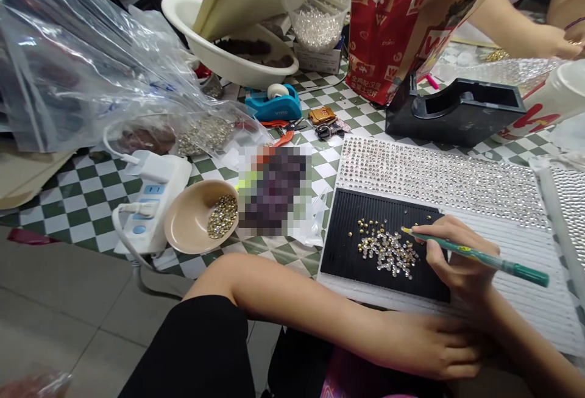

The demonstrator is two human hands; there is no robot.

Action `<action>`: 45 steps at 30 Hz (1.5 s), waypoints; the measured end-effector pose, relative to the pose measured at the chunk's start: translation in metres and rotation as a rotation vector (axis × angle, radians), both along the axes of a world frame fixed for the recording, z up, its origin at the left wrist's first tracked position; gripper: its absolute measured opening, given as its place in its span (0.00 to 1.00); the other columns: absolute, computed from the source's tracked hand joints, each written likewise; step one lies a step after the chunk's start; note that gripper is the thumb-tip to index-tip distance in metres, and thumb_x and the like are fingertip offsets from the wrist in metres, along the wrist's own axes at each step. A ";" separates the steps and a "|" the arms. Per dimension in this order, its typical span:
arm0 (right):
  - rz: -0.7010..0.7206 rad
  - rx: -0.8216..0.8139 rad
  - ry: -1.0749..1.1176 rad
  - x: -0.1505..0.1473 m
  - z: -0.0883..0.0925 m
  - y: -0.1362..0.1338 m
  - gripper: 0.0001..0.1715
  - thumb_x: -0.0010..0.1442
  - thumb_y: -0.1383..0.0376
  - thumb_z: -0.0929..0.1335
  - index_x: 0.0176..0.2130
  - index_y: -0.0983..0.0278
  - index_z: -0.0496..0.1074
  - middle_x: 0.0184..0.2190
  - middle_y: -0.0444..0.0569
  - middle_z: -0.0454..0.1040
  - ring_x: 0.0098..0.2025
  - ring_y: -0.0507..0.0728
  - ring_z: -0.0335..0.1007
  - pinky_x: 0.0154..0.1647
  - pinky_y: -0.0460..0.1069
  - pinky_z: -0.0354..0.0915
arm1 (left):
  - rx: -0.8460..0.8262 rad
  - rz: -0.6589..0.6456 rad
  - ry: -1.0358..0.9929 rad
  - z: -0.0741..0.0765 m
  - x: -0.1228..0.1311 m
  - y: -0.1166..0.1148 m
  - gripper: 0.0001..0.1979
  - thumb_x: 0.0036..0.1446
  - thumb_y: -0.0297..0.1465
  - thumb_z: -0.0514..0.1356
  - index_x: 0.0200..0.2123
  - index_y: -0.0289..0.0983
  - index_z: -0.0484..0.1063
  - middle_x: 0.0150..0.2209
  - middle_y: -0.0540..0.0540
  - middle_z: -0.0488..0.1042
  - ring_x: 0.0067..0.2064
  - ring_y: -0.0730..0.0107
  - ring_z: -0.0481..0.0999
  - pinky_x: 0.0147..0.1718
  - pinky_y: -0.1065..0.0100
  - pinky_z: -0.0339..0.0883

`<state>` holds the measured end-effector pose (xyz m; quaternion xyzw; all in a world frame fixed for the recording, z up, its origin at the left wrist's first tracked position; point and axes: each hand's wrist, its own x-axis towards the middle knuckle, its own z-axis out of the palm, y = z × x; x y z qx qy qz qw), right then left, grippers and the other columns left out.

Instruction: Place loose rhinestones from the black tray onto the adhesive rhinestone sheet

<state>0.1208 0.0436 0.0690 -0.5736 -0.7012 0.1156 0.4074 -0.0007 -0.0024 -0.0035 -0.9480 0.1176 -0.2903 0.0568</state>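
My right hand (464, 258) is closed around a slim green pen (484, 256), its yellowish tip pointing left over a black ridged tray (340, 252). Clear and gold rhinestones (388, 252) lie loose in a heap on that tray, just left of the tip. Under the tray is a white ridged board (512, 258), whose far part carries rows of set rhinestones (434, 172). My left hand (439, 346) rests low along the board's near edge, below my right wrist. Its fingers stretch out to the right, partly in shadow, and I see nothing held in them.
A beige bowl (183, 221) of rhinestones stands beside a white power strip (148, 203) with cables. Behind the board are a black tape dispenser (457, 111), a red paper bag (377, 26) and a blue tape dispenser (274, 108). Another person's hand (555, 41) shows at far right.
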 end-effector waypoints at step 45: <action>0.232 0.108 -0.074 -0.034 -0.025 0.152 0.08 0.58 0.69 0.65 0.34 0.61 0.75 0.32 0.49 0.80 0.36 0.58 0.76 0.41 0.55 0.71 | 0.052 0.061 -0.036 0.006 -0.002 0.004 0.28 0.60 0.28 0.40 0.53 0.51 0.74 0.56 0.58 0.75 0.56 0.81 0.74 0.58 0.72 0.62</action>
